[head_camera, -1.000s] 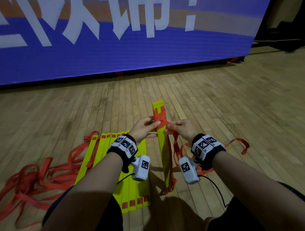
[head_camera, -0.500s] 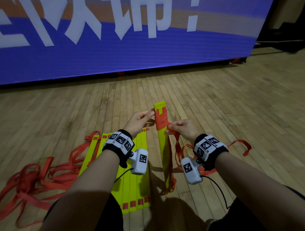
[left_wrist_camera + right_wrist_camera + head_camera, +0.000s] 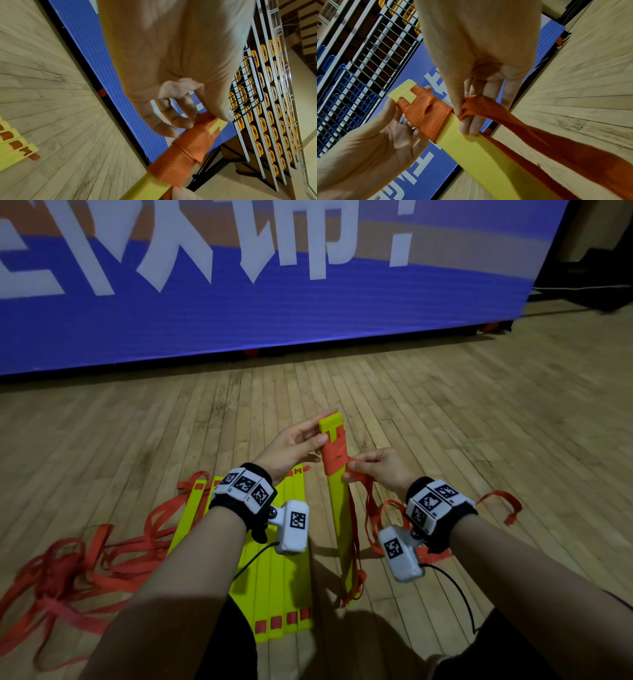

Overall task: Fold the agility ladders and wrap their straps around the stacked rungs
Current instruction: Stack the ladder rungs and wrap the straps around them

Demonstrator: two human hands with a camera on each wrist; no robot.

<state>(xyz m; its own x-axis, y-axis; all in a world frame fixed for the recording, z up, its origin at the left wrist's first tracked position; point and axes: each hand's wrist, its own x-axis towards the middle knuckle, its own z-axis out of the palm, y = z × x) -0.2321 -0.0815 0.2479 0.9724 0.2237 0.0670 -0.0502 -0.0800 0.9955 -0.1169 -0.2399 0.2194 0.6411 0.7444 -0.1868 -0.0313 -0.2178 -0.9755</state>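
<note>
Two hands met at the far end of a yellow bundle of rungs [image 3: 337,508]. The left hand [image 3: 291,445] pinched the orange wrap [image 3: 334,455] near the tip, thumb on one face and fingers behind. The right hand [image 3: 380,467] gripped the loose strap [image 3: 488,106] just beside the wrap, thumb pressing it onto its fingers. The bundle ran lengthwise away from the person, its far end raised and its near end down by the wooden floor [image 3: 479,440]. More rungs [image 3: 274,577] lay flat to the left amid tangled orange straps [image 3: 68,573]. A blue banner [image 3: 274,302] with white characters closed off the floor ahead. Only the wrist views caught the railings and rows of yellow seats [image 3: 267,94] above the banner.
</note>
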